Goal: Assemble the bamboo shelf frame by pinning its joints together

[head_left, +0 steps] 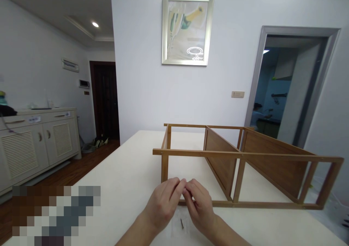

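Note:
My left hand point(167, 198) and my right hand point(199, 204) meet at the fingertips above the table, just in front of a wooden shelf frame point(196, 153). Both hands are closed in a pinch. Whatever lies between the fingers, if anything, is hidden. Below them on the white table point(114, 187), a small dark screw point(182, 223) rests on or beside a clear plastic bag point(176, 227). The brown frame lies on its side, with two panels set across it, and reaches from behind my hands to the right.
A framed picture point(188, 29) hangs on the wall ahead. To the left stands a white louvred cabinet point(40, 140), with a dark door point(105, 100) beyond it. On the right, a doorway point(255, 78) opens to another room where a person point(257, 113) is partly visible.

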Action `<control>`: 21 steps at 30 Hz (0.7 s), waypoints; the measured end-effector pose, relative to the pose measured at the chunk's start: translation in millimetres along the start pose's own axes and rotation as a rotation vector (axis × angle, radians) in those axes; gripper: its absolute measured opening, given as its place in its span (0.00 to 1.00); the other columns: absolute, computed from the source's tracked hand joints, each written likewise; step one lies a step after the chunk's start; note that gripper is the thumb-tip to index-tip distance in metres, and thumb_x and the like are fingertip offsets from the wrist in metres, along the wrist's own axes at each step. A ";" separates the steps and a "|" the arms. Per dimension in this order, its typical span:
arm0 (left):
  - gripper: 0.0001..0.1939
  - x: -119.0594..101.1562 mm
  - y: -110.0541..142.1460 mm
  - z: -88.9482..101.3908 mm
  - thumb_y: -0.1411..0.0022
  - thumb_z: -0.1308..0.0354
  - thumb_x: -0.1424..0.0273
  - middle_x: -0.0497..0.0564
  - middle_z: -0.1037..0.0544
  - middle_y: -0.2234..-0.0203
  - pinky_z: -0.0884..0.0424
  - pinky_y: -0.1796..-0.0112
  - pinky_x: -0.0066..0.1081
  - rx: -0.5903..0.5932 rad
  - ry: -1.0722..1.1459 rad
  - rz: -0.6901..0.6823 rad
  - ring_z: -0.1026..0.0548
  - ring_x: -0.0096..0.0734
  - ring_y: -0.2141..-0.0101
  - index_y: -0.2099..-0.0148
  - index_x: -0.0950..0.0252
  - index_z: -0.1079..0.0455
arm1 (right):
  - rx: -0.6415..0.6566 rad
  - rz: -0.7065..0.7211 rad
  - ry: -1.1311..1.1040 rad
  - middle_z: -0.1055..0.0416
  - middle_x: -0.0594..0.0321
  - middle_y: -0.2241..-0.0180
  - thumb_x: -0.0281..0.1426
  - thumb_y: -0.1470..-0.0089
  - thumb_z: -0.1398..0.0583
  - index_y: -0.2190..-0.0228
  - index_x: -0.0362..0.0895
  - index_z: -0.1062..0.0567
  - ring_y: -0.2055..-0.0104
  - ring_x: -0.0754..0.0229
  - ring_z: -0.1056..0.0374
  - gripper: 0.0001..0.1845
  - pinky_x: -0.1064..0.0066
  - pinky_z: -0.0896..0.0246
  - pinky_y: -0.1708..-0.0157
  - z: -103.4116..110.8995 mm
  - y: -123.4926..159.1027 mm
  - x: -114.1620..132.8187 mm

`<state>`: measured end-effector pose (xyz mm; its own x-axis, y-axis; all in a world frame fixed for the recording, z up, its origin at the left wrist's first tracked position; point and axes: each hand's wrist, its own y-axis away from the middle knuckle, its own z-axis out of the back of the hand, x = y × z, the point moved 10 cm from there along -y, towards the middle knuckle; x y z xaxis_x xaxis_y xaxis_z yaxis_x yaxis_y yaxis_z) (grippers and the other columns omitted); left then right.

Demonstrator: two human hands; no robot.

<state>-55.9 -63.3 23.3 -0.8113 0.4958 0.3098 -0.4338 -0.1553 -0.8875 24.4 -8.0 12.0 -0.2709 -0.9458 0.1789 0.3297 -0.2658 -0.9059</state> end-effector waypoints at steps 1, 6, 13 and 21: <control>0.15 0.4 0.2 0.0 0.35 0.50 0.79 0.60 0.22 0.63 0.24 0.59 0.31 0.003 -0.006 -0.004 0.23 0.34 0.60 0.46 0.74 0.33 | 0.007 0.009 0.000 0.32 0.62 0.73 0.23 0.39 0.47 0.60 0.45 0.30 0.71 0.62 0.37 0.09 0.71 0.40 0.72 -0.5 0.2 1.8; 0.14 27.1 4.6 7.4 0.36 0.49 0.81 0.57 0.23 0.63 0.24 0.59 0.28 -0.084 0.053 0.159 0.23 0.31 0.61 0.49 0.70 0.31 | 0.064 0.047 0.007 0.28 0.57 0.66 0.28 0.39 0.47 0.51 0.44 0.32 0.66 0.60 0.32 0.14 0.69 0.35 0.68 -3.5 3.1 1.0; 0.10 87.6 13.0 48.3 0.39 0.44 0.81 0.49 0.22 0.67 0.24 0.62 0.27 -0.385 0.170 0.495 0.22 0.26 0.66 0.57 0.65 0.27 | 0.136 -0.088 0.062 0.30 0.60 0.69 0.30 0.37 0.48 0.64 0.45 0.27 0.68 0.63 0.31 0.10 0.73 0.34 0.69 -19.4 10.5 -38.5; 0.09 97.6 13.6 53.2 0.37 0.43 0.77 0.48 0.20 0.66 0.23 0.67 0.25 -0.430 0.175 0.571 0.22 0.23 0.72 0.56 0.63 0.25 | -0.003 0.043 0.202 0.31 0.52 0.61 0.26 0.41 0.45 0.53 0.44 0.31 0.58 0.54 0.33 0.14 0.60 0.32 0.61 -0.8 -3.7 -18.4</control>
<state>-161.8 -62.4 59.6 -0.7747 0.5726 -0.2683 0.2593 -0.0992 -0.9607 27.4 10.6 11.7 -0.4325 -0.8997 0.0598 0.3426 -0.2253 -0.9121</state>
